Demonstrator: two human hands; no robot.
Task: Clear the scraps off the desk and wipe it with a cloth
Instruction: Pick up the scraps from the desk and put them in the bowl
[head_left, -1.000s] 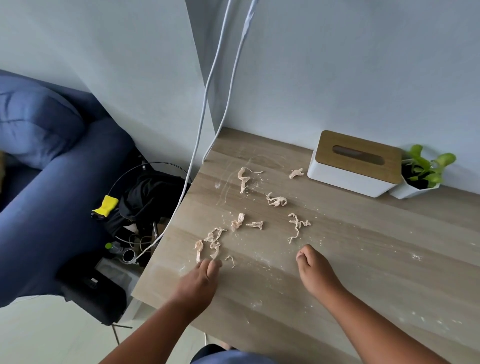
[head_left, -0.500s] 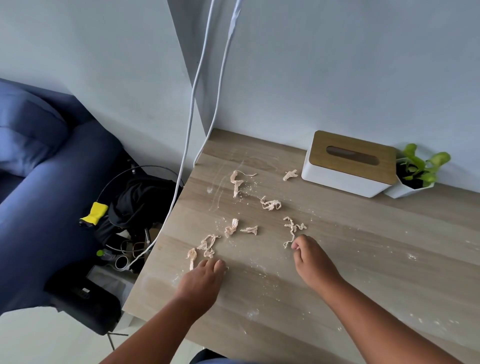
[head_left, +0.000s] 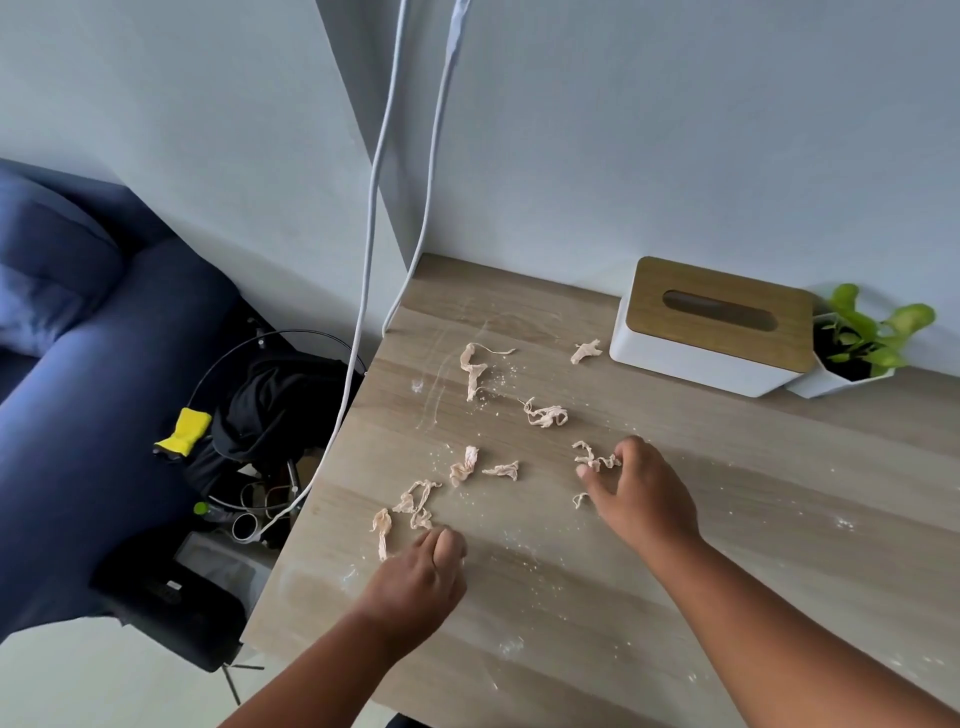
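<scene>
Several crumpled beige scraps lie on the wooden desk (head_left: 753, 499), among white dust. My right hand (head_left: 636, 493) reaches over one stringy scrap (head_left: 592, 457) and pinches it between thumb and curled fingers; a tiny scrap (head_left: 577, 500) peeks out by the thumb. My left hand (head_left: 415, 582) rests near the desk's front left with its fingers curled down onto the surface, hiding a small scrap beneath them. Just beyond it lie a long scrap (head_left: 382, 532) and a tangled scrap (head_left: 415, 501). More scraps (head_left: 545, 415) sit farther back. No cloth is in view.
A white tissue box with a wooden lid (head_left: 711, 327) and a small potted plant (head_left: 862, 343) stand against the back wall. Two white cables (head_left: 374, 234) hang past the desk's left edge. A blue sofa (head_left: 78, 364) and floor clutter (head_left: 260, 415) lie to the left.
My right hand moved forward onto the stringy scrap and closed its fingers round it. My left hand crept forward a little, and its fingers curled over the small scrap.
</scene>
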